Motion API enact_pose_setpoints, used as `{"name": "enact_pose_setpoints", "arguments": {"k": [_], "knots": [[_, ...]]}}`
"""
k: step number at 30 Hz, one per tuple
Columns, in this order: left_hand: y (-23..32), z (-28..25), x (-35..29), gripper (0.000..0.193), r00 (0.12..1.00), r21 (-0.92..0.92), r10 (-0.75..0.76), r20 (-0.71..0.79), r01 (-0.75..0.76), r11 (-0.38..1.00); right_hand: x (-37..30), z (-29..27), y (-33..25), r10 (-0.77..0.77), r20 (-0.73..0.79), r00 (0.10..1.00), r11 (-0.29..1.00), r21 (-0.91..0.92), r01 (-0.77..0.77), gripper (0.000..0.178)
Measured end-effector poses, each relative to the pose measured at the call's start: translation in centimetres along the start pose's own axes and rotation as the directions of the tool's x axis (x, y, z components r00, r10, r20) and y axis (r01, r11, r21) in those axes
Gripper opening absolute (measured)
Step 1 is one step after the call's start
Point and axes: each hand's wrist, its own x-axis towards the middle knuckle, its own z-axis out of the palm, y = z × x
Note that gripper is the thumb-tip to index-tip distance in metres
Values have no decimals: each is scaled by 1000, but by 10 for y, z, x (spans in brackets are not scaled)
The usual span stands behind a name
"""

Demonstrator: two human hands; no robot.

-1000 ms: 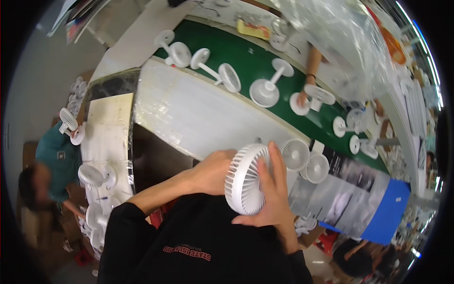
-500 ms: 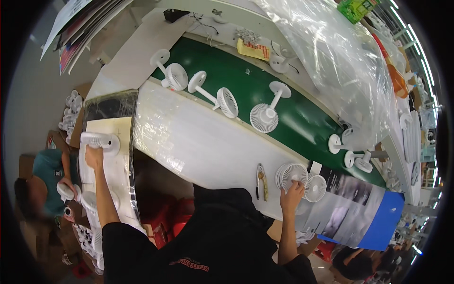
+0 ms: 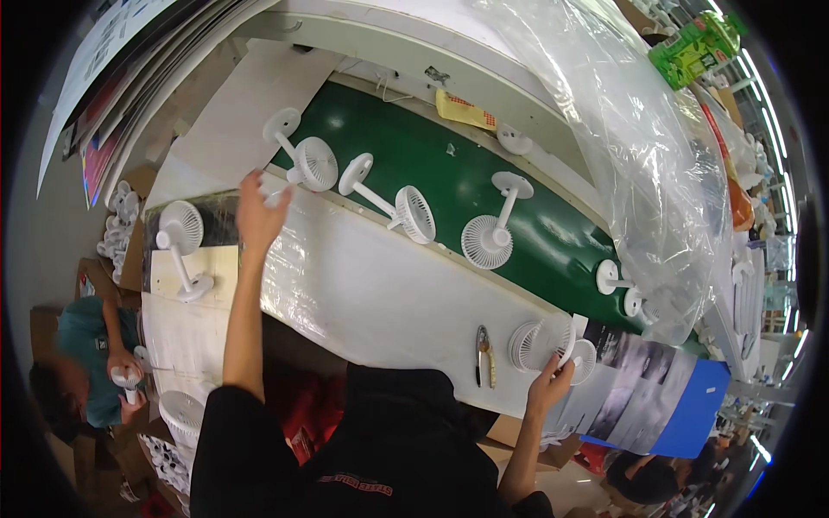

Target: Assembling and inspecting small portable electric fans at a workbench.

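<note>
My left hand (image 3: 262,214) is in the air at the belt's near left edge, fingers apart and holding nothing. Closest to it is a small white desk fan (image 3: 313,164) lying on the green conveyor belt (image 3: 380,129). At the right, my right hand (image 3: 550,386) grips a round white fan grille (image 3: 566,342) by its edge, tilted up. A stack of similar grilles (image 3: 526,347) lies beside it on the left, and another grille (image 3: 584,363) on the right. On the side table at the left, one more white fan (image 3: 180,227) rests on a yellowish board (image 3: 216,269).
Pliers (image 3: 481,356) lie on the white worktop (image 3: 371,285). Further fans (image 3: 414,214) sit along the belt. Clear plastic sheeting (image 3: 639,164) hangs at the right, near a green package (image 3: 696,50). A co-worker in a teal shirt (image 3: 86,345) handles a fan part at the left.
My left hand has let go of the fan on the side table and moved up and right toward the belt. My right hand has lifted a grille off the stack and tilted it.
</note>
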Motion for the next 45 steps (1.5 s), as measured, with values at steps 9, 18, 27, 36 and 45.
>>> {"name": "enact_pose_setpoints", "arguments": {"k": [9, 18, 27, 36, 45], "knots": [[-66, 131, 42, 66, 973, 9, -177, 151, 177, 984, -43, 4, -65, -111, 212, 971, 950, 308, 41, 13], [-3, -122, 45, 70, 856, -650, -109, 505, 460, 605, -64, 31, -50, -42, 426, 904, 804, 551, -223, 16], [123, -202, 15, 62, 301, -647, 572, 763, 372, 666, -65, 51, -33, -251, 631, 734, 836, 524, -164, 16], [175, -193, -20, 53, 11, -517, 537, 843, 293, 805, -103, 51, -6, -237, 705, 668, 742, 575, -344, 19], [193, -173, -38, 55, -132, -536, 610, 781, 359, 764, -99, 53, 8, -208, 756, 621, 695, 561, -450, 21]]}}
